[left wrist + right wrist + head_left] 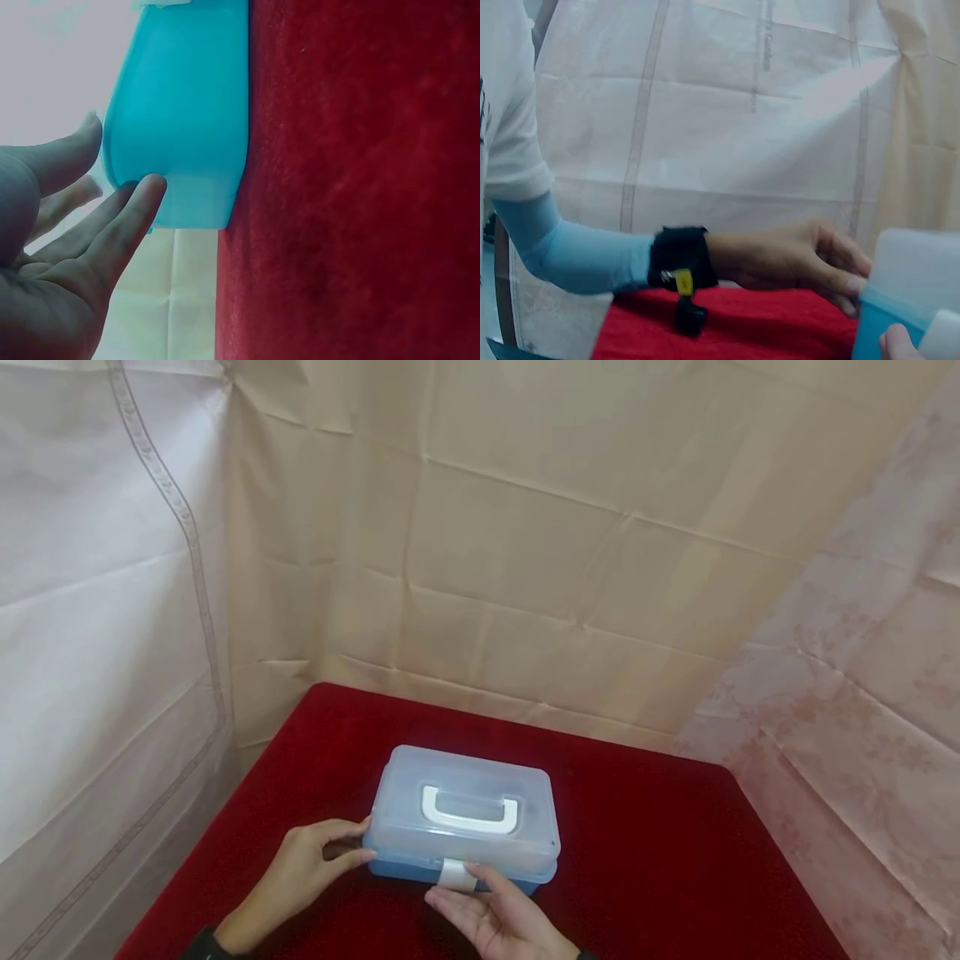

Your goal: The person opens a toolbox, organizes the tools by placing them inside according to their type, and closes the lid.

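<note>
A plastic storage box point(465, 768) with a clear lid and blue base stands closed on the red cloth. Its white handle point(471, 821) lies folded on the lid. At its left end, my left hand point(311, 860) holds the rim, thumb at the front corner and fingers farther back. The left wrist view shows those fingertips against the blue base point(187, 112). My right hand point(502, 914), palm turned up, has its thumb on the upper part of the white front latch point(456, 875) and its fingers below it. The box's contents cannot be made out.
The red cloth point(660, 843) covers a table whose back edge runs near a beige hanging sheet point(525, 552). Pale sheets enclose the left and right sides. A black band point(682, 259) with a small device circles the left wrist.
</note>
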`<state>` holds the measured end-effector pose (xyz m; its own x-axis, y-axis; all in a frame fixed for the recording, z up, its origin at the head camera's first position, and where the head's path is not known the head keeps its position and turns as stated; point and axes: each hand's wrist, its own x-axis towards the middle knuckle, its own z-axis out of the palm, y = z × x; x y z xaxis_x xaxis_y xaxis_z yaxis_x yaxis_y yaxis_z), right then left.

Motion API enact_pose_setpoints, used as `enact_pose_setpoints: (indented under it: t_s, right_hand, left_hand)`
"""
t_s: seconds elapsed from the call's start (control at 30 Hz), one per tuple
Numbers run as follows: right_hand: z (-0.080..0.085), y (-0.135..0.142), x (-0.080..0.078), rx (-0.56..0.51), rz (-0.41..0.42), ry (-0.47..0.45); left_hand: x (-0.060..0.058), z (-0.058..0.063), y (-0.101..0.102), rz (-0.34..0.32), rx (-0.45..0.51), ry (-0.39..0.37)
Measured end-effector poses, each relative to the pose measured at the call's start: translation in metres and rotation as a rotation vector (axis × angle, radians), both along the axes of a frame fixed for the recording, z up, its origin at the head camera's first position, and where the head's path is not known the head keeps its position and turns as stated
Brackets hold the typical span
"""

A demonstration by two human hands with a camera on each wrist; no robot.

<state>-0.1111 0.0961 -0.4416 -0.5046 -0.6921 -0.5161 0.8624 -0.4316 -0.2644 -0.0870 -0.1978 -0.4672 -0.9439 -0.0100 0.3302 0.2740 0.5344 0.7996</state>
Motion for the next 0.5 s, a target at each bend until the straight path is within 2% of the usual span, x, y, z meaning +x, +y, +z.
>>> enact_pose_setpoints:
  t_s: [0.27, 0.4, 0.5]
  right_hand:
    - [0.0037, -0.0028, 0.0035, 0.029, 0.006, 0.067]
    - [0.0034, -0.0021, 0.0004, 0.004, 0.013, 0.065]
    - [0.0022, -0.0022, -0.0027, -0.022, 0.017, 0.056]
  left_hand:
    - [0.0026, 0.0008, -0.0010, -0.006, -0.036, 0.001]
    - [0.0015, 0.0026, -0.0023, -0.019, -0.051, 0.022]
    - [-0.0009, 0.0041, -0.0044, -0.030, -0.046, 0.010]
